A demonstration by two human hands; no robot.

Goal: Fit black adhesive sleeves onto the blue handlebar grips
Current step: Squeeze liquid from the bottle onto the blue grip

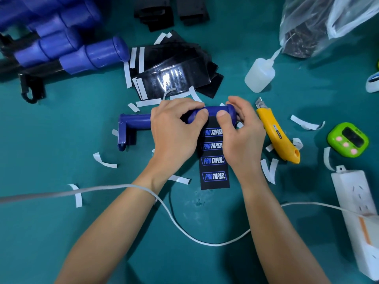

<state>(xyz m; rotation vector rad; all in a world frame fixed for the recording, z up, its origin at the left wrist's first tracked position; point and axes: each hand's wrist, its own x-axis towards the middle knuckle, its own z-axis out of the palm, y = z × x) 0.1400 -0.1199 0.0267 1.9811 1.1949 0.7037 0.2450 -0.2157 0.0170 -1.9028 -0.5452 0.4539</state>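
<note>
Both left hand [174, 132] and right hand [240, 132] fingers [222, 117] pinch top edge of black sleeve [214, 160] onto blue grip [217, 111].

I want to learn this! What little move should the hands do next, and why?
Probably roll the grip toward the person so the sleeve wraps round it. The left hand and right hand pin its top edge on the grip, while the rest lies flat on the table.

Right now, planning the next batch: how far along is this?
Done: peeled backing strips lie scattered. In hand: left hand and right hand hold a blue grip, thumbs pressing the black sleeve on at its top edge. Left: wrapping its loose length, then the bare grips top left.
</note>
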